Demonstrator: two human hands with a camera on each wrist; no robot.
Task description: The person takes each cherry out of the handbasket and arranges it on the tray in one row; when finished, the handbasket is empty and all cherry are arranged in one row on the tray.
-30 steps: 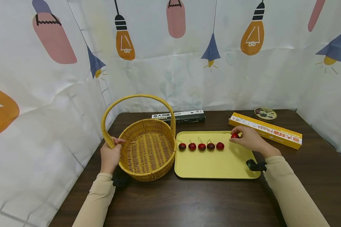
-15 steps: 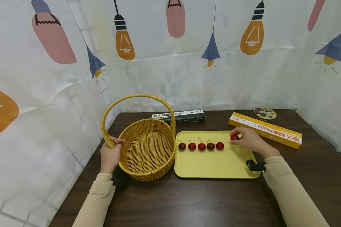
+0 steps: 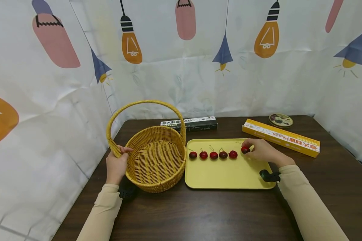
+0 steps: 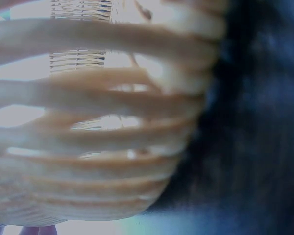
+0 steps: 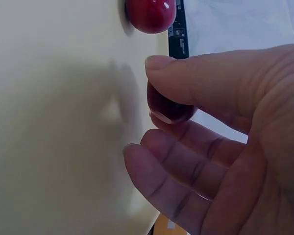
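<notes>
My left hand [image 3: 117, 164] grips the left foot of the arched handle on a yellow wicker basket [image 3: 157, 162]. In the left wrist view the basket's weave [image 4: 88, 142] fills most of the picture, blurred. Over the right half of a yellow tray [image 3: 223, 175], my right hand [image 3: 260, 150] pinches a dark red cherry [image 3: 245, 149] between thumb and fingers. The right wrist view shows that cherry [image 5: 169, 105] under the thumb, close to the tray surface. Several stemmed cherries [image 3: 213, 155] lie in a row on the tray, to the left of the held one.
Behind the basket lies a black and white pasta box [image 3: 199, 124]. A yellow pasta box [image 3: 280, 137] lies slanted behind the tray's right side, with a round tin [image 3: 280, 120] beyond it. A printed white cloth [image 3: 175, 73] hangs along the dark table's [image 3: 181, 214] back edge.
My right hand has moved slightly left and down with the pinched cherry, nearer the row. The left hand and the basket have stayed in place.
</notes>
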